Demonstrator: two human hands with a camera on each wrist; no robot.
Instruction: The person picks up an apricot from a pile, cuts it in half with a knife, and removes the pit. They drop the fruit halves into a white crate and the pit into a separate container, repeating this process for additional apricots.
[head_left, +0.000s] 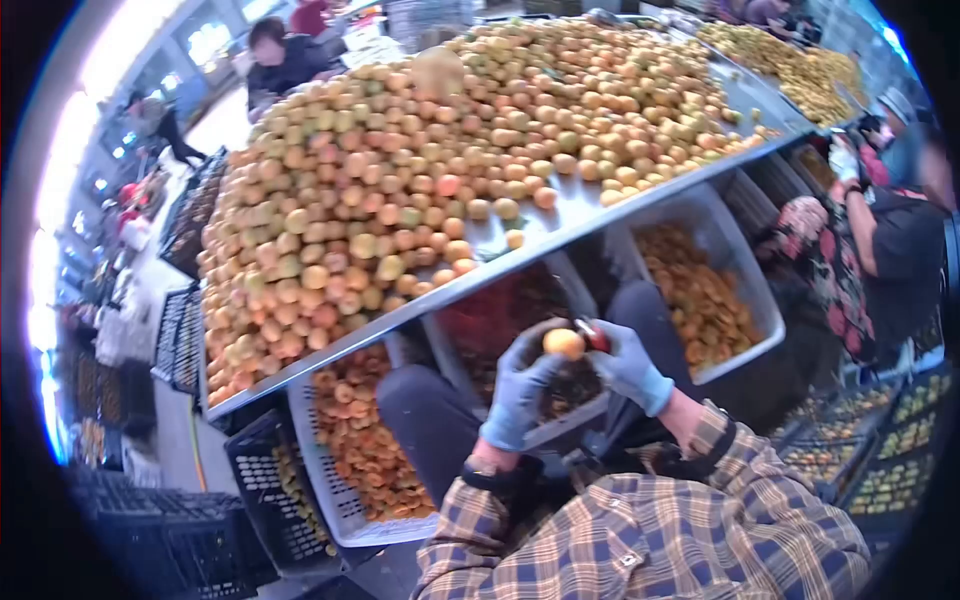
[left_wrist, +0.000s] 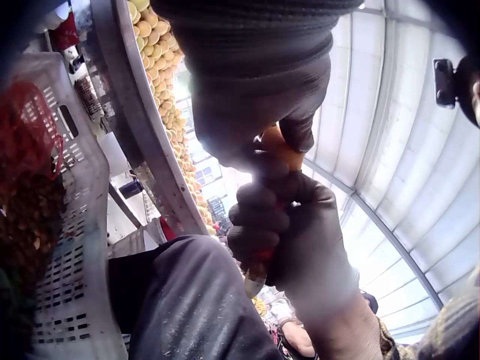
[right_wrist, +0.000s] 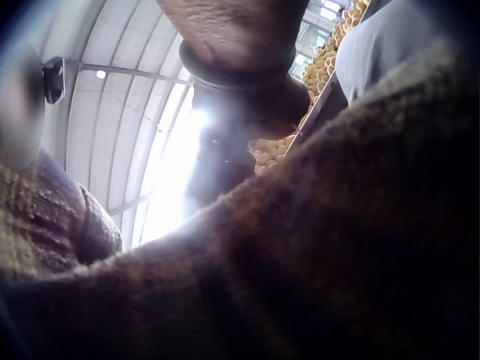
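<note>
In the head view my gloved left hand point(head_left: 522, 385) grips a round orange-coloured fruit point(head_left: 563, 344) above my lap. My gloved right hand point(head_left: 632, 367) is close beside it, fingers curled round a small red tool point(head_left: 599, 338) whose working end is hidden. The left wrist view shows the fruit point(left_wrist: 283, 147) between the left thumb and fingers, with the right hand point(left_wrist: 296, 229) just beneath. A pale end of the tool point(left_wrist: 256, 280) pokes out below the right fist. Dark cloth fills much of the right wrist view and hides the right fingers.
A metal-edged table point(head_left: 520, 255) heaped with fruit spans the front. Below it stand a pale crate point(head_left: 345, 535) of orange pieces, a grey tub point(head_left: 770, 335) of similar pieces and a middle crate point(head_left: 560, 430). A person point(head_left: 890, 230) sits at the right. Black crates point(head_left: 245, 465) stand left.
</note>
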